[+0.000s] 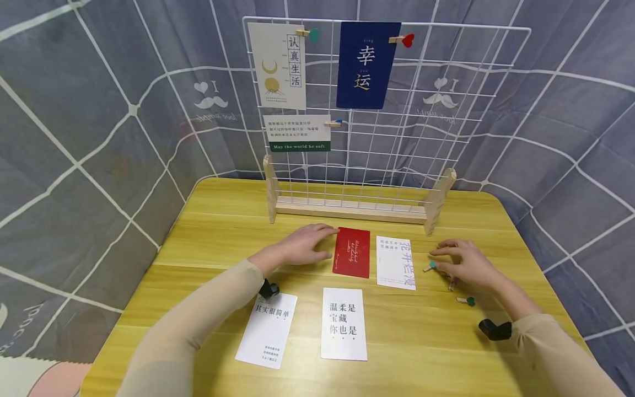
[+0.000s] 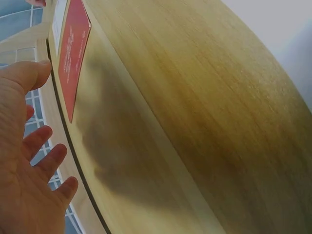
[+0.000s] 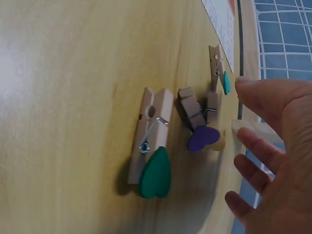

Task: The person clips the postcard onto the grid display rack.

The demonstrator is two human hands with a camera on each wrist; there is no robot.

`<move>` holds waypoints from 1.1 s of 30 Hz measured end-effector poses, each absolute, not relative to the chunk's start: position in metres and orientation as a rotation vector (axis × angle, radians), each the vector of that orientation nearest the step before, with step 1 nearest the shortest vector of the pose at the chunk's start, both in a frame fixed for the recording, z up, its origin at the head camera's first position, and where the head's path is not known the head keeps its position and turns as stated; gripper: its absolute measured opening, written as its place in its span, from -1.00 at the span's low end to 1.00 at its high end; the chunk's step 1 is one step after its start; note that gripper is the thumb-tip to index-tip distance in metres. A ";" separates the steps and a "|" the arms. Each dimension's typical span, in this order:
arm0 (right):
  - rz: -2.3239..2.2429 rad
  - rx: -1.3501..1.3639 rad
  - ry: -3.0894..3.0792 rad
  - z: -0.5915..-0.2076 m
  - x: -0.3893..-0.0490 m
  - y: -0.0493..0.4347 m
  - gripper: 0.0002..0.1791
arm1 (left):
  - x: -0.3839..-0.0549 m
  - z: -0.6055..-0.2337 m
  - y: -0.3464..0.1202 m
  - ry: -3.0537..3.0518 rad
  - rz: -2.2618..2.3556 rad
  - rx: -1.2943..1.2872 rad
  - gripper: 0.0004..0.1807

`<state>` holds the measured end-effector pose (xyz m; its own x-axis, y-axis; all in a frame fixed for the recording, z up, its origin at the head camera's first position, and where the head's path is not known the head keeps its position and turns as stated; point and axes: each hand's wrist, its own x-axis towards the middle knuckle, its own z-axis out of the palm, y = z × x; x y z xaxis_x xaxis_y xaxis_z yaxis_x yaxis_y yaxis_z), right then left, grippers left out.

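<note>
My left hand reaches to the left edge of a red card on the table. Its fingers are spread and hold nothing; whether a fingertip touches the card I cannot tell. To the right, my right hand hovers by several small wooden clothespins with heart ornaments, its fingers loosely bent and nothing between them. The right wrist view shows a green-heart clothespin nearest the camera, a purple-heart clothespin beyond it, and a teal-heart clothespin close to the thumb. A white card with purple writing lies between the hands.
Behind the cards stands a white wire grid on a wooden base. Clipped to it are a moon card, a dark blue card and a green-edged card. Two white cards lie nearer the front.
</note>
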<state>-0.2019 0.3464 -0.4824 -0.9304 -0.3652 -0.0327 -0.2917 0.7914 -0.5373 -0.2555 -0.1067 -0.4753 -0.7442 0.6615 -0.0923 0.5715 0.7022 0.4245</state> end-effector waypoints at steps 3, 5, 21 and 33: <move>-0.870 -0.488 2.812 -0.486 -0.201 0.347 -0.59 | -0.257 -0.478 -0.106 2.675 0.538 0.991 -0.22; -0.892 -0.463 2.792 -0.487 -0.200 0.348 -0.59 | -0.259 -0.480 -0.105 2.673 0.527 0.993 -0.23; -0.908 -0.434 2.793 -0.494 -0.198 0.349 -0.57 | -0.262 -0.483 -0.090 2.651 0.489 0.969 -0.21; -0.897 -0.440 2.807 -0.495 -0.199 0.347 -0.59 | -0.270 -0.483 -0.083 2.669 0.503 0.937 -0.20</move>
